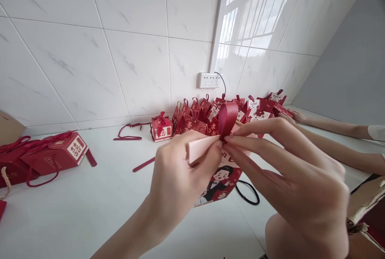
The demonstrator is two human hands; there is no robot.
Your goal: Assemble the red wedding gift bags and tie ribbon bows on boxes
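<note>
Marbled tiles fill eleven o'clock. Towards one o'clock a white strip runs down to a white socket with a dark cable. A grey surface stands at two, a torn carton at four. A black band lies at five, tan cardboard at nine.

The ribbon looks like satiny cloth, the box smooth paper, the tiles glossy

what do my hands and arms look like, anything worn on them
The left hand and right hand are ungloved, with no rings on the fingers in view. The visible left forearm is bare, with no sleeve or watch showing.
</note>
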